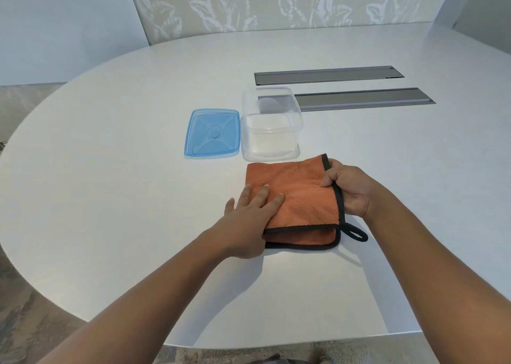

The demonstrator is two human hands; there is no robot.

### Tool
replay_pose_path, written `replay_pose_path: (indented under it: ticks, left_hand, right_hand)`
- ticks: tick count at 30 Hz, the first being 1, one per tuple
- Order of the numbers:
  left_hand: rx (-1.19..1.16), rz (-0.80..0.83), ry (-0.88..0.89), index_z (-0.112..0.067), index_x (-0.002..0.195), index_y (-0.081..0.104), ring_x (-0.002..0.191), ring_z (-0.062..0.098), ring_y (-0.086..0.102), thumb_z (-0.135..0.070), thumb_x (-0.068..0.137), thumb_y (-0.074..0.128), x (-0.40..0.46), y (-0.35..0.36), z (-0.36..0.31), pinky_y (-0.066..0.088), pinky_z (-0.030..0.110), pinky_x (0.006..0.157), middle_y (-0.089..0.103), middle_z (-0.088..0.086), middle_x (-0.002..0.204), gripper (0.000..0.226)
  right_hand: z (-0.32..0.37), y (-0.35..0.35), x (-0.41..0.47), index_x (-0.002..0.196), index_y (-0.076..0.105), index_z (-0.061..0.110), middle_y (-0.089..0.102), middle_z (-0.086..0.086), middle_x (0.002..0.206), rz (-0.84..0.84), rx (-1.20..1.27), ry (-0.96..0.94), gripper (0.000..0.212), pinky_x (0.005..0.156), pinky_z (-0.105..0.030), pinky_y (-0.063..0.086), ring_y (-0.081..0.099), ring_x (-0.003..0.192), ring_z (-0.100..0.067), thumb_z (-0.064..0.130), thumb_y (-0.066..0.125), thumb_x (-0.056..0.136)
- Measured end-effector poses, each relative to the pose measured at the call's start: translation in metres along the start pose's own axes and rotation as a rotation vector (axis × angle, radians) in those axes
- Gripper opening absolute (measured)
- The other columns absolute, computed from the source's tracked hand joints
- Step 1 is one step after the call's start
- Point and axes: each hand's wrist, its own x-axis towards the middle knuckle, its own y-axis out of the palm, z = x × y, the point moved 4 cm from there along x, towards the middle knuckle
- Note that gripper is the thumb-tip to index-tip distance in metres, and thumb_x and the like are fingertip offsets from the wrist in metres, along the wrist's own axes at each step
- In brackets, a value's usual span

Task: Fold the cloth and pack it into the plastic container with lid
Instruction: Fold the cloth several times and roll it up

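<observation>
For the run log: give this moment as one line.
cloth: folded, on table | left hand: flat on it | right hand: pinching edge | container: open, empty | lid: beside

Single head-worn wide view, forward and down, close over the near edge of the surface [110,170].

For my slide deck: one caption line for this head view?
Left hand flattens the folded orange cloth while right hand pinches its edge; clear container and blue lid wait behind.
</observation>
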Motion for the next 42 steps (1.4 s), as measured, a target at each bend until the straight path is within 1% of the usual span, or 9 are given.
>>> replay_pose_path:
  ticks: [4,11,14,19,28,31,33,36,42]
  left_hand:
    - [0.042,-0.206,0.14,-0.036,0.161,-0.004,0.157,0.024,-0.003,-0.011,0.086,0.056,-0.003,0.0,-0.007,0.005,0.045,0.125,0.004,-0.005,0.171,0.099]
    - [-0.01,-0.127,0.172,-0.046,0.158,-0.011,0.157,0.027,-0.008,-0.016,0.1,0.041,0.0,0.018,-0.006,-0.005,0.045,0.126,-0.002,-0.007,0.172,0.084]
    - [0.027,-0.127,0.17,-0.049,0.158,-0.008,0.157,0.03,-0.011,-0.041,0.107,0.034,0.002,0.024,-0.006,-0.006,0.049,0.126,-0.004,-0.003,0.172,0.067]
    - [0.099,-0.119,0.152,-0.055,0.155,-0.01,0.155,0.033,-0.018,-0.061,0.103,0.021,0.003,0.032,-0.009,-0.008,0.053,0.124,-0.011,-0.001,0.172,0.06]
    - [0.128,-0.068,0.155,-0.057,0.154,-0.012,0.153,0.032,-0.027,-0.081,0.092,0.019,0.001,0.031,-0.012,-0.011,0.055,0.123,-0.021,0.0,0.17,0.073]
    - [0.061,0.005,0.13,-0.058,0.155,-0.004,0.153,0.027,-0.028,-0.091,0.084,0.014,0.001,0.026,-0.012,-0.013,0.053,0.122,-0.019,-0.004,0.17,0.08]
    - [-0.079,-0.023,0.121,-0.057,0.154,0.016,0.156,0.022,-0.013,-0.087,0.087,0.012,0.002,0.015,-0.012,-0.005,0.053,0.123,0.001,-0.006,0.171,0.073]
    - [-0.154,-0.283,0.139,-0.045,0.147,0.04,0.152,0.018,0.014,-0.065,0.101,0.021,0.01,-0.005,-0.012,0.018,0.056,0.119,0.029,-0.005,0.163,0.054]
    - [-0.03,-0.356,0.091,-0.037,0.163,0.007,0.157,0.025,-0.009,-0.046,0.106,0.026,0.037,0.005,-0.014,0.003,0.05,0.124,0.0,-0.001,0.172,0.061]
  right_hand:
    - [-0.003,0.002,-0.004,0.134,0.052,0.007,0.054,-0.028,0.138,0.004,0.029,0.012,0.077,0.093,-0.06,0.056,0.063,0.117,-0.047,-0.02,0.044,0.063]
    - [-0.003,0.004,-0.009,0.131,0.057,0.014,0.059,-0.023,0.132,0.027,-0.038,0.019,0.062,0.077,-0.05,0.061,0.07,0.103,-0.04,-0.014,0.044,0.078]
    - [-0.002,0.002,-0.012,0.142,0.047,0.032,0.058,-0.014,0.134,0.034,-0.246,0.034,0.069,0.075,-0.045,0.06,0.07,0.096,-0.032,-0.01,0.043,0.088]
    - [0.005,-0.001,-0.021,0.155,0.0,0.053,0.056,-0.008,0.124,0.027,-0.684,0.047,0.098,0.076,-0.053,0.062,0.066,0.1,-0.033,-0.006,0.045,0.093]
    - [0.003,0.002,-0.033,0.151,-0.016,0.058,0.054,-0.008,0.125,0.095,-1.141,0.099,0.122,0.066,-0.04,0.064,0.072,0.097,-0.032,-0.001,0.067,0.085]
    - [0.007,0.004,-0.034,0.154,-0.01,0.054,0.048,-0.004,0.129,0.058,-1.315,0.114,0.125,0.065,-0.035,0.064,0.073,0.093,-0.024,0.026,0.083,0.077]
    - [0.012,0.004,-0.032,0.158,0.0,0.046,0.031,-0.004,0.144,-0.034,-1.47,0.038,0.117,0.075,-0.038,0.062,0.063,0.108,-0.027,0.047,0.082,0.075]
    - [0.016,0.01,-0.021,0.162,0.008,0.029,0.008,-0.005,0.167,-0.201,-1.495,-0.233,0.099,0.109,-0.048,0.041,0.037,0.142,-0.038,0.051,0.068,0.086]
    - [-0.025,0.038,-0.004,0.16,0.018,0.015,0.005,-0.006,0.171,-0.237,-1.67,-0.4,0.063,0.123,-0.05,0.008,-0.003,0.156,-0.03,0.035,0.032,0.102]
